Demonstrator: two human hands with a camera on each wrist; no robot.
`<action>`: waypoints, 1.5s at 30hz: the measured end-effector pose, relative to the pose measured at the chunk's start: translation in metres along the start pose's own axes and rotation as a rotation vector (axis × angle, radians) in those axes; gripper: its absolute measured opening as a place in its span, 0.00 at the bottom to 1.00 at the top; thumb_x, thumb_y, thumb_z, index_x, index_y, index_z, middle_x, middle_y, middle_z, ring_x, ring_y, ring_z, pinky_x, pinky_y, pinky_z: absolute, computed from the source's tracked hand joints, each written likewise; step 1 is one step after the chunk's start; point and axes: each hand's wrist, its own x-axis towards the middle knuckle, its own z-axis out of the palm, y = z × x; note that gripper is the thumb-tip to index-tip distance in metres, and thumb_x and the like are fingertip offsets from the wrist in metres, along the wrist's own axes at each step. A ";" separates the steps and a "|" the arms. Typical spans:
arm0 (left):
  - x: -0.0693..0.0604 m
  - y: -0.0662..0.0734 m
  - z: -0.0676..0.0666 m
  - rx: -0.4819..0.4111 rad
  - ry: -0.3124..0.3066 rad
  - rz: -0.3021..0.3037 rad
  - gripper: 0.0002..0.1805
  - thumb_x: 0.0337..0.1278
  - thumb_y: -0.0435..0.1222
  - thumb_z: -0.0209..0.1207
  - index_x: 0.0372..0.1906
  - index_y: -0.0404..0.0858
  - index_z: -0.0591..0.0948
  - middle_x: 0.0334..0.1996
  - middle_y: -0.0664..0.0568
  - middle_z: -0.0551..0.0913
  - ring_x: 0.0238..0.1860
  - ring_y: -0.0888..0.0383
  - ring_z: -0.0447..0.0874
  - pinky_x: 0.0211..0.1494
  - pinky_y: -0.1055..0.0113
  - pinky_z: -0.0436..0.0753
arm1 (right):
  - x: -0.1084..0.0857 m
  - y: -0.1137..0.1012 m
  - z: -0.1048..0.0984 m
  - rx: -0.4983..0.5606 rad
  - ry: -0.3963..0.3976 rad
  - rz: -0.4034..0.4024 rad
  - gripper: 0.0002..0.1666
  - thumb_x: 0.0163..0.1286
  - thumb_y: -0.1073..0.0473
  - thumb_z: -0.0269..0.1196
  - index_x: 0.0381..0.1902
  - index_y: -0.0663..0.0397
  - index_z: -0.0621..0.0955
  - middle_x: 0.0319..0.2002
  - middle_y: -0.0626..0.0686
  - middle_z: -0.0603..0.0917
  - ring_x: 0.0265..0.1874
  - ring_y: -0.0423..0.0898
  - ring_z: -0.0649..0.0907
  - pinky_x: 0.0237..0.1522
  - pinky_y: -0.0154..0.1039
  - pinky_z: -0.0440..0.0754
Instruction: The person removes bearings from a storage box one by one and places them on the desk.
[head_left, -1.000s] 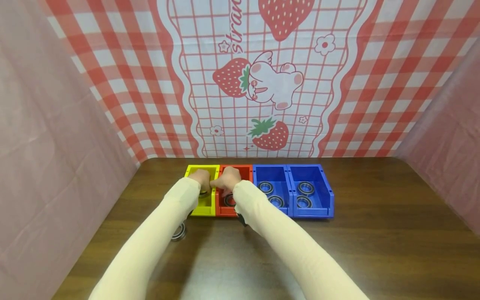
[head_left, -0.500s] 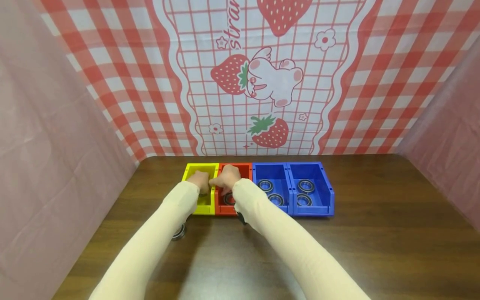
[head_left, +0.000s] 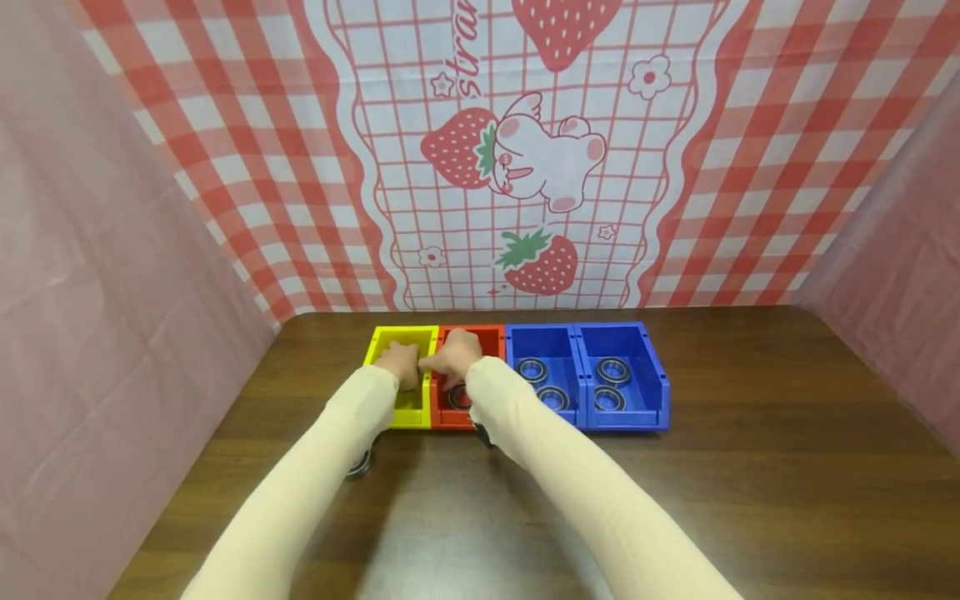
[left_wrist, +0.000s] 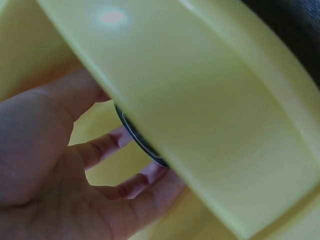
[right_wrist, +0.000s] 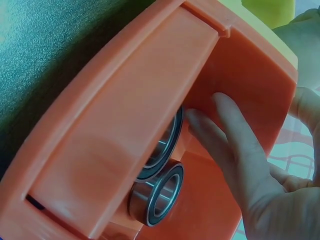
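My left hand (head_left: 401, 364) reaches down into the yellow bin (head_left: 411, 419). In the left wrist view its thumb and fingers curl round the edge of a dark-rimmed ball bearing (left_wrist: 142, 142), mostly hidden behind the bin's front wall. My right hand (head_left: 456, 354) is over the red bin (head_left: 453, 420) beside it. In the right wrist view two nearly straight fingers (right_wrist: 240, 130) lie against that bin's inner side wall, while another finger reaches over the rim. Two bearings (right_wrist: 141, 201) lean together behind the red bin's front wall, apart from the fingers.
To the right, two blue bins (head_left: 626, 422) stand joined in the row, with two bearings (head_left: 602, 371) visible in each. Another bearing (head_left: 362, 468) lies on the wooden table (head_left: 787, 483), partly under the left sleeve. A checked strawberry cloth (head_left: 555, 167) hangs behind.
My left hand has shifted slightly in the yellow bin, and the bearing below it has gone out of sight in the head view. The right hand keeps its place.
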 end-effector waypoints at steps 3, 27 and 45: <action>0.000 0.000 -0.001 -0.001 0.005 0.006 0.35 0.57 0.33 0.58 0.71 0.34 0.61 0.67 0.25 0.61 0.67 0.32 0.63 0.67 0.41 0.69 | 0.000 0.000 -0.001 -0.009 0.000 -0.004 0.21 0.55 0.53 0.72 0.37 0.64 0.79 0.28 0.58 0.82 0.17 0.48 0.85 0.27 0.40 0.86; -0.002 -0.006 0.007 0.071 0.136 0.115 0.29 0.60 0.34 0.55 0.68 0.37 0.68 0.62 0.30 0.68 0.61 0.30 0.68 0.62 0.41 0.74 | -0.003 -0.001 -0.001 -0.005 -0.005 -0.013 0.22 0.56 0.54 0.71 0.40 0.65 0.78 0.32 0.59 0.81 0.21 0.51 0.87 0.30 0.42 0.86; -0.013 -0.016 0.009 0.163 0.209 0.240 0.31 0.54 0.39 0.62 0.64 0.36 0.72 0.58 0.33 0.72 0.56 0.34 0.72 0.61 0.44 0.75 | 0.000 0.000 0.000 -0.023 -0.002 -0.020 0.23 0.57 0.52 0.71 0.40 0.65 0.77 0.35 0.61 0.82 0.22 0.52 0.88 0.30 0.41 0.86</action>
